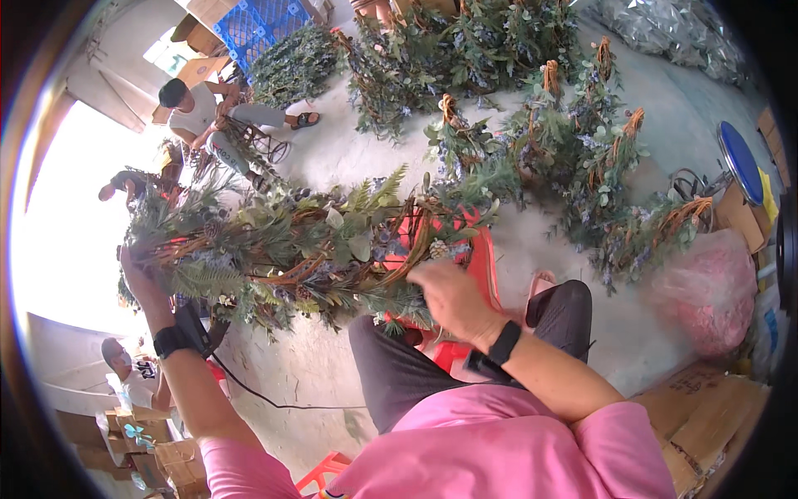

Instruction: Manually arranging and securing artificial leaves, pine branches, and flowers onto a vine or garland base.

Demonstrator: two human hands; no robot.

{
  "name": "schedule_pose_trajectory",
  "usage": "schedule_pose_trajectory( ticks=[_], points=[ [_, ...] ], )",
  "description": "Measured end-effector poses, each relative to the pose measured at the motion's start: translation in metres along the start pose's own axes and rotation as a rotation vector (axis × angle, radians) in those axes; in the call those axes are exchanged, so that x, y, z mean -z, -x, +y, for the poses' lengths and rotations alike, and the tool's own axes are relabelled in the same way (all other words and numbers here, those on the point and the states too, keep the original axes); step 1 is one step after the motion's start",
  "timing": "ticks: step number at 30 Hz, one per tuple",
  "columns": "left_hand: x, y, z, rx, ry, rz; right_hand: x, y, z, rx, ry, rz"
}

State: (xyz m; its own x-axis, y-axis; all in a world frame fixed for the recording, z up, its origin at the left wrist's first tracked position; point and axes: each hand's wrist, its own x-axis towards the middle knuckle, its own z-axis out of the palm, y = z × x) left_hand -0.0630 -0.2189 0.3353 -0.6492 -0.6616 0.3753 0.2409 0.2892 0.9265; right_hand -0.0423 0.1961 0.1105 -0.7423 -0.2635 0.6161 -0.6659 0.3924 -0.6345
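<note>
A long artificial greenery garland [332, 241] stretches across in front of me, above my knees. Ferns, leaves, blue berries and pine cones are worked into its brown twisted vines. My left hand [143, 279] grips its left end, with the fingertips hidden behind the foliage. At the right part, my right hand [453, 301] is closed beside a curved vine and a pale pine cone [439, 248]. What its fingers hold is too small or hidden to make out. Behind the garland a red plastic stool [484, 270] partly shows.
Several similar greenery bundles [532, 150] stand on the floor ahead and right. A pink plastic bag [706, 291] and cardboard [706, 416] lie to my right. One person [195, 112] sits far left near a blue crate [259, 33]; another [133, 378] is lower left. A black cable [283, 406] crosses the floor.
</note>
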Motion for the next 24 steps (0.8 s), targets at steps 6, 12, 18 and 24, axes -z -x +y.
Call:
schedule_pose_trajectory(
  ticks=[6, 12, 18, 24],
  points=[
    [0.012, 0.01, -0.001, -0.005, -0.036, 0.163, -0.04, 0.03, 0.006, -0.862, -0.949, -0.081],
    [0.013, 0.017, 0.0, -0.008, -0.179, 0.215, -0.041, 0.011, 0.013, -1.024, -1.034, 0.159],
    [0.012, 0.023, 0.0, -0.044, -0.062, 0.216, -0.042, -0.007, 0.006, -1.19, -1.191, -0.089],
    [0.017, 0.025, 0.002, 0.012, -0.118, 0.3, -0.05, 0.005, 0.019, -1.128, -1.343, 0.028]
  ],
)
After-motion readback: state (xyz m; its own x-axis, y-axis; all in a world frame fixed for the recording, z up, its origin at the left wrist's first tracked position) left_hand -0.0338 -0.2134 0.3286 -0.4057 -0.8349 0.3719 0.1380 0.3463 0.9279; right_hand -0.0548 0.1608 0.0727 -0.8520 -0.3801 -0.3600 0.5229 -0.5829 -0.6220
